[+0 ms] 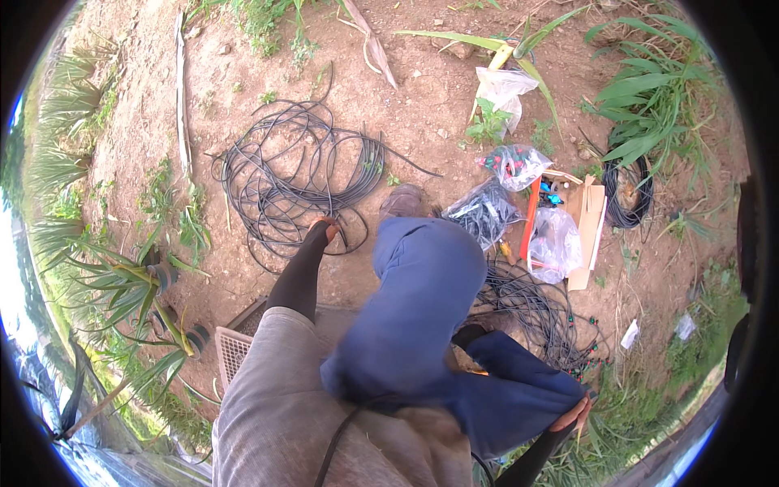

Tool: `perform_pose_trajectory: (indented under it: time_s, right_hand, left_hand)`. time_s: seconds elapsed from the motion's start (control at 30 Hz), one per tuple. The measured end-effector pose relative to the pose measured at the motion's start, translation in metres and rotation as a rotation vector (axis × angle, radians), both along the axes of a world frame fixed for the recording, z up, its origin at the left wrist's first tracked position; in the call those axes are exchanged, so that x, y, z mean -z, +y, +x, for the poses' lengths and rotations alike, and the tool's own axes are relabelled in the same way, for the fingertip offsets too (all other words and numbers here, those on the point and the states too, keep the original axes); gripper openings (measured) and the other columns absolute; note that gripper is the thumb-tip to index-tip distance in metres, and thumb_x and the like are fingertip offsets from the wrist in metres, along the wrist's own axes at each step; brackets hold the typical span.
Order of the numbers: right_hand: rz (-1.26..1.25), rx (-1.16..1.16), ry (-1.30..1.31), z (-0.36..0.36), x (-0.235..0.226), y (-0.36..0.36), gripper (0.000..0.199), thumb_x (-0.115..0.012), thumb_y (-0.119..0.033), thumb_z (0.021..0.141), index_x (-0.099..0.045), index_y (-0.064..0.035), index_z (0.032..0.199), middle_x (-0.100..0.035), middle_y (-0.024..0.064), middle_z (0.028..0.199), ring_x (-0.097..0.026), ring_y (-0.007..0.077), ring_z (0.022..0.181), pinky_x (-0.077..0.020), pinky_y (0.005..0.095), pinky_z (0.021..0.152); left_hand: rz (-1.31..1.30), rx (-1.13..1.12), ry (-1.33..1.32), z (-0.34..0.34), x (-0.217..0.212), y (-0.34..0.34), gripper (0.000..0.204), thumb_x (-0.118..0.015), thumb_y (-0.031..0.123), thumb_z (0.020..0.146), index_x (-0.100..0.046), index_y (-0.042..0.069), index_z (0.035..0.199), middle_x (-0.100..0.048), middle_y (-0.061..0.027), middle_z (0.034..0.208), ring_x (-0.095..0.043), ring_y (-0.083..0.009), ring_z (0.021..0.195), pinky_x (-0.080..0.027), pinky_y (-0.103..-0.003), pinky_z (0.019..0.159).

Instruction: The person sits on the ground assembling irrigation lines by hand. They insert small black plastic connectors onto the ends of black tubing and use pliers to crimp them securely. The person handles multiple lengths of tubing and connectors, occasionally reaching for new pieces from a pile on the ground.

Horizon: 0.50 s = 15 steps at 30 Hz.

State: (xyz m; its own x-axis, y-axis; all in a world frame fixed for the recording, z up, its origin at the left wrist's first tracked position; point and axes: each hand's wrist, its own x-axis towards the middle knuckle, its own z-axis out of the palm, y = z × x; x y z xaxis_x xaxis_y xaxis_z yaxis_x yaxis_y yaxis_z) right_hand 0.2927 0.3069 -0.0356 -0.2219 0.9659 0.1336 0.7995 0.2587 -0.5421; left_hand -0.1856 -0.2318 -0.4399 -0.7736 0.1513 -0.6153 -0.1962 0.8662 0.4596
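The loose coil of black hose point(304, 191) lies on bare soil just beyond the left hand point(331, 228), mostly ahead and leftward, its loops spreading widest crosswise. That hand, much the nearer, meets its near edge; whether the fingers pinch hose cannot be told. The right hand point(573, 415) rests on the knee, finger spread unclear. A boot point(402, 201) bounds the coil's right; open ground lies leftward.
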Motion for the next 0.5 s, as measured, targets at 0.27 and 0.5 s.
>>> perform_pose_trajectory:
  time_s: [0.27, 0.5]
  right_hand:
    - [-0.012, -0.011, 0.017, 0.013, 0.000, -0.003, 0.039, -0.044, -0.028, 0.099, -0.059, 0.0000, 0.120, -0.060, 0.0156, 0.117, -0.055, 0.0256, 0.108, -0.0404, 0.0363, 0.097]
    - [0.106, -0.040, -0.130, -0.004, -0.015, -0.025, 0.035, -0.044, -0.026, 0.098, -0.060, -0.0012, 0.117, -0.059, 0.0185, 0.117, -0.055, 0.0315, 0.110, -0.0404, 0.0393, 0.097]
  left_hand:
    - [0.440, -0.151, 0.028, -0.036, -0.130, 0.052, 0.052, -0.068, 0.011, 0.078, -0.049, 0.005, 0.126, -0.062, -0.0077, 0.068, -0.061, -0.0159, 0.068, -0.047, -0.031, 0.065]
    - [0.962, 0.058, 0.087, -0.094, -0.410, 0.138, 0.033, -0.055, 0.012, 0.093, -0.058, 0.003, 0.124, -0.052, 0.0028, 0.074, -0.046, -0.0046, 0.057, -0.038, -0.020, 0.051]
